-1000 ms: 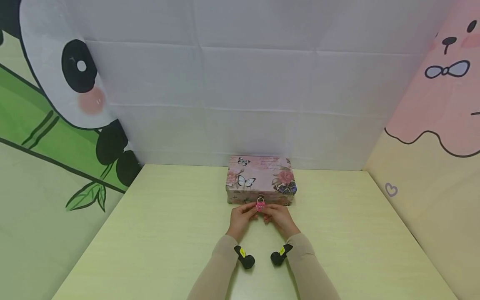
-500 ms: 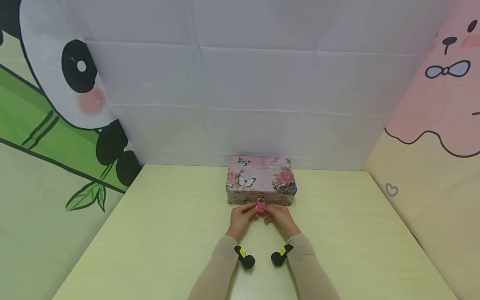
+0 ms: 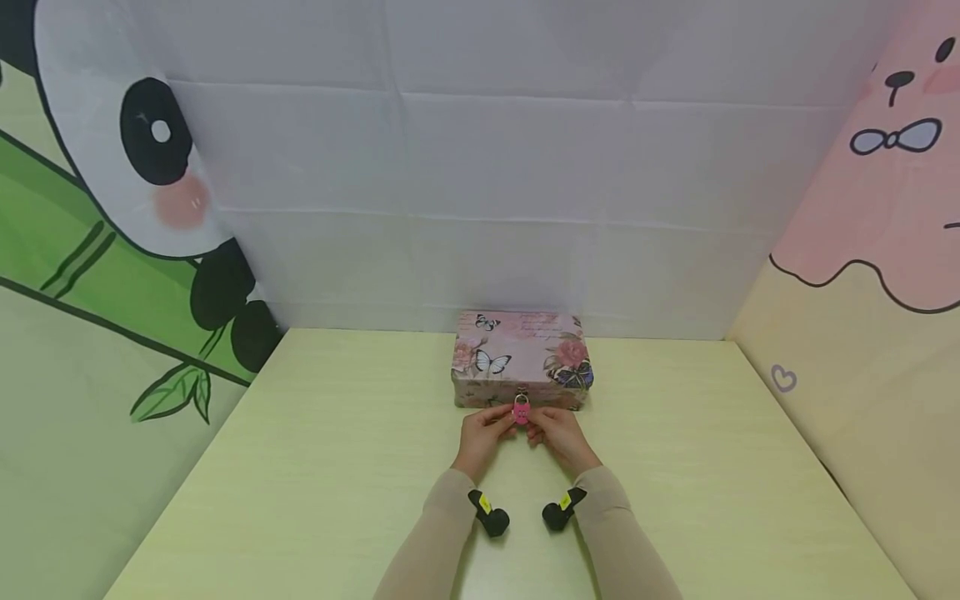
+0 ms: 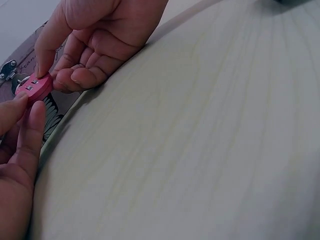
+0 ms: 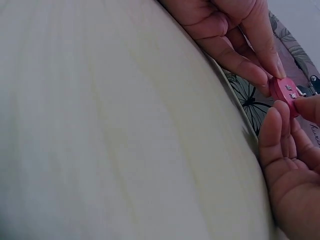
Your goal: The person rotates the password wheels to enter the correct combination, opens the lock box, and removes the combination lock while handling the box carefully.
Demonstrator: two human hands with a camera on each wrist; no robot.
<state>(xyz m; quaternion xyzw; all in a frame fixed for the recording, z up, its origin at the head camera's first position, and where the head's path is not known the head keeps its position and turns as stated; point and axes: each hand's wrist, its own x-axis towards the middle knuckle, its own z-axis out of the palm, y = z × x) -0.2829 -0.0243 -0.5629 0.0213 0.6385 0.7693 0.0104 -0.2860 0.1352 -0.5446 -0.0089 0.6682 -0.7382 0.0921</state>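
Observation:
A small pink combination padlock (image 3: 521, 412) with number wheels on its face hangs by its metal shackle at the front latch of a pink box (image 3: 517, 346) printed with flowers and butterflies. My left hand (image 3: 480, 437) pinches the padlock's left side, thumb and fingers at its edge. From the other side, my right hand (image 3: 561, 437) pinches it too. Up close in the left wrist view, the padlock (image 4: 35, 87) shows its wheels between both hands' fingertips. The metal latch (image 5: 315, 85) sits beside the padlock in the right wrist view. The wheel digits are too small to read.
The box's lid is down, and the box stands on a pale wooden table (image 3: 337, 467) near its back edge, before a white cloth backdrop (image 3: 510, 167). Cartoon-printed cloths hang at left and right. Black wrist cameras (image 3: 492, 521) are strapped to both sleeves.
The padlock's body has tilted slightly between the fingers since the first frame, and the right fingertips have shifted a little. Both arms and the box stay in place.

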